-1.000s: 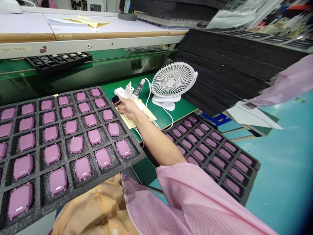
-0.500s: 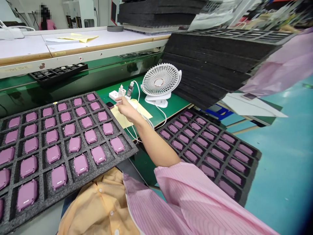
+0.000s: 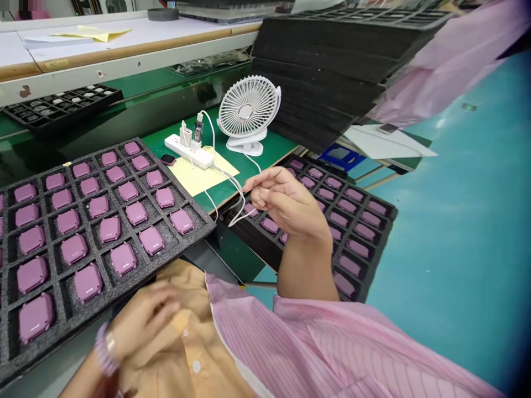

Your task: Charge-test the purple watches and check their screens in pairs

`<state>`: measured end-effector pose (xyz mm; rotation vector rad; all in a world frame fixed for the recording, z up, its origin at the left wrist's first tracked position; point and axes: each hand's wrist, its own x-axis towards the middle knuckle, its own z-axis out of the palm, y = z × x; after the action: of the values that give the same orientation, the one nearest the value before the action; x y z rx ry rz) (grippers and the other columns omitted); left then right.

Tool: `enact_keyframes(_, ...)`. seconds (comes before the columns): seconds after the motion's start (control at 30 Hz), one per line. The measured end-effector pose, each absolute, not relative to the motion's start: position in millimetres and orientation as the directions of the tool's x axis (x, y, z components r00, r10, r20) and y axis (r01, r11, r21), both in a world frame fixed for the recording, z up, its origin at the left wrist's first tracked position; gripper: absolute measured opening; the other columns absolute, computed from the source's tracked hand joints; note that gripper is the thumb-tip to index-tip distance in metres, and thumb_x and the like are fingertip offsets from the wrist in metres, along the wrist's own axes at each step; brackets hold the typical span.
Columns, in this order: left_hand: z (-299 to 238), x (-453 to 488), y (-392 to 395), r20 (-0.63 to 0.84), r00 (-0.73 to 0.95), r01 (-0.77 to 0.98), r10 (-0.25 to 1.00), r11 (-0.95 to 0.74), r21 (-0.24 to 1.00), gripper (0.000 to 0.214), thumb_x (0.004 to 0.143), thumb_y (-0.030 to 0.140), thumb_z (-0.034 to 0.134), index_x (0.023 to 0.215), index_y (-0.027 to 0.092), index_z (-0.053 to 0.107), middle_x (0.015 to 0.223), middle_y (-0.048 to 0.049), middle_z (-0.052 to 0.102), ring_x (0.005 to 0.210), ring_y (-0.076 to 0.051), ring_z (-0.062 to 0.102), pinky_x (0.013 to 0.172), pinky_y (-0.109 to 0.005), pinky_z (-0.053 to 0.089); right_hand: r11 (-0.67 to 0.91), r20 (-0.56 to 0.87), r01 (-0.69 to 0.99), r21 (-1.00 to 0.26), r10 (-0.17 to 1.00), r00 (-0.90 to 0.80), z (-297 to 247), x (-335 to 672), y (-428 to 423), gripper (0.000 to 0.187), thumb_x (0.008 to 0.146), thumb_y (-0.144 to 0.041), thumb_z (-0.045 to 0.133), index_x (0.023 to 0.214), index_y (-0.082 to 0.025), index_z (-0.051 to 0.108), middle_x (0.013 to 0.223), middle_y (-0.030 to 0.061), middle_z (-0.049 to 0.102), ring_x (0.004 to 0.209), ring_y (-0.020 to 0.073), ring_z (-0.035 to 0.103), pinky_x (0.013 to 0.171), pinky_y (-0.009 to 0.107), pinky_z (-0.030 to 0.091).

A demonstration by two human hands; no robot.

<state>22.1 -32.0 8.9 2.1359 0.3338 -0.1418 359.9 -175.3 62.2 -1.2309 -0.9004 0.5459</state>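
Observation:
My right hand [image 3: 286, 202] is raised over the edge of the right-hand tray, its fingers curled together. What they hold, if anything, is hidden; a loop of white cable [image 3: 237, 220] passes close to the fingertips. Low in front of the yellow buttoned shirt is my left hand [image 3: 147, 315], smeared by motion, with a beaded bracelet [image 3: 105, 351] at the wrist. Left of it lies a black foam tray [image 3: 62, 301] of purple watch cases [image 3: 124, 258], one to a compartment. A small dark watch-like piece [image 3: 168, 160] rests beside the yellow paper [image 3: 188, 179].
A white power strip [image 3: 182, 150] with plugs and a white clip fan [image 3: 248, 108] stand on the green bench. At right, another black tray [image 3: 375, 243] holds purple cases below a tall stack of black trays [image 3: 307, 77]. A shelf edge [image 3: 136, 52] runs across the back.
My right hand has drawn back from the power strip, towards me and right. My left hand has come into view at the bottom. The camera view has shifted right and down.

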Motion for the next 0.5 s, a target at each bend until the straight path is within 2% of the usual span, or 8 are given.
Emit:
enact_keyframes(0.07, -30.6, 73.8, -29.6, -0.387, 0.850, 0.511, 0.358, -0.378, 0.772, 0.046, 0.099, 0.049, 0.050, 0.124, 0.017, 0.071, 0.133, -0.0168, 0.073, 0.127, -0.032, 0.068, 0.115, -0.047, 0.054, 0.265, 0.299, 0.141, -0.954, 0.796, 0.526, 55.5, 355.0, -189.7, 0.023, 0.079, -0.016, 0.068, 0.101, -0.022, 0.061, 0.103, 0.0037, 0.070, 0.063, 0.0128, 0.048, 0.057, 0.025, 0.040)
enact_keyframes(0.1, -48.0, 100.3, -29.8, -0.399, 0.824, 0.545, 0.402, -0.369, 0.753, 0.050, 0.098, 0.048, 0.049, 0.130, 0.014, 0.067, 0.139, -0.0211, 0.068, 0.133, -0.036, 0.064, 0.119, -0.053, 0.049, 0.251, 0.296, 0.157, -0.955, 0.808, 0.509, 51.9, 353.2, -197.6, 0.021, 0.082, -0.016, 0.068, 0.101, -0.022, 0.061, 0.106, 0.0044, 0.070, 0.066, 0.0135, 0.050, 0.059, 0.025, 0.041)
enact_keyframes(0.17, -72.5, 149.8, -32.5, -0.377, 0.823, 0.540, 0.424, -0.380, 0.751, 0.054, 0.096, 0.050, 0.054, 0.136, 0.015, 0.063, 0.145, -0.0224, 0.064, 0.145, -0.041, 0.053, 0.126, -0.061, 0.036, 0.216, 0.289, 0.202, -0.955, 0.825, 0.486, 45.2, 350.9, -213.8, 0.015, 0.090, -0.020, 0.068, 0.103, -0.022, 0.061, 0.110, 0.0059, 0.070, 0.072, 0.0154, 0.055, 0.063, 0.027, 0.045)
enact_keyframes(0.27, -80.4, 206.2, -41.5, -0.291, 0.885, 0.434, 0.364, -0.416, 0.799, 0.046, 0.095, 0.041, 0.059, 0.136, 0.021, 0.061, 0.141, -0.0173, 0.066, 0.148, -0.034, 0.051, 0.129, -0.052, 0.034, 0.131, 0.262, 0.285, -0.950, 0.830, 0.492, 37.6, 350.9, -234.6, 0.012, 0.104, -0.034, 0.065, 0.108, -0.023, 0.060, 0.112, 0.0076, 0.069, 0.071, 0.0167, 0.057, 0.064, 0.029, 0.048)
enact_keyframes(0.33, -70.9, 226.4, -52.6, -0.237, 0.922, 0.358, 0.307, -0.442, 0.822, 0.030, 0.095, 0.031, 0.058, 0.123, 0.022, 0.066, 0.131, -0.0150, 0.070, 0.141, -0.031, 0.056, 0.128, -0.050, 0.035, 0.011, 0.224, 0.376, -0.927, 0.819, 0.528, 33.2, 352.9, -243.0, 0.020, 0.108, -0.044, 0.061, 0.110, -0.024, 0.061, 0.109, 0.0081, 0.069, 0.071, 0.0187, 0.057, 0.065, 0.032, 0.049)
enact_keyframes(0.4, -54.6, 231.8, -69.0, -0.203, 0.944, 0.307, 0.262, -0.462, 0.832, 0.016, 0.097, 0.024, 0.052, 0.102, 0.021, 0.067, 0.113, -0.0134, 0.073, 0.129, -0.030, 0.063, 0.126, -0.053, 0.037, -0.133, 0.191, 0.477, -0.869, 0.799, 0.571, 28.2, 354.9, -245.6, 0.031, 0.107, -0.054, 0.060, 0.113, -0.024, 0.064, 0.103, 0.0084, 0.069, 0.079, 0.0231, 0.061, 0.071, 0.035, 0.052)
enact_keyframes(0.43, -44.5, 229.8, -78.7, -0.195, 0.951, 0.290, 0.240, -0.469, 0.835, 0.017, 0.099, 0.023, 0.049, 0.093, 0.020, 0.065, 0.102, -0.0118, 0.073, 0.119, -0.030, 0.067, 0.124, -0.054, 0.039, -0.183, 0.163, 0.504, -0.844, 0.808, 0.567, 25.4, 355.1, -244.8, 0.036, 0.106, -0.059, 0.061, 0.114, -0.024, 0.066, 0.100, 0.0085, 0.069, 0.083, 0.0253, 0.063, 0.074, 0.037, 0.053)
enact_keyframes(0.5, -21.1, 219.9, -97.3, -0.189, 0.966, 0.251, 0.176, -0.464, 0.850, 0.023, 0.103, 0.027, 0.044, 0.091, 0.021, 0.061, 0.076, -0.0046, 0.068, 0.092, -0.025, 0.071, 0.114, -0.050, 0.048, -0.206, 0.036, 0.457, -0.865, 0.884, 0.467, 20.6, 352.9, -239.0, 0.048, 0.102, -0.068, 0.064, 0.115, -0.022, 0.070, 0.088, 0.0067, 0.067, 0.080, 0.0264, 0.065, 0.071, 0.037, 0.054)
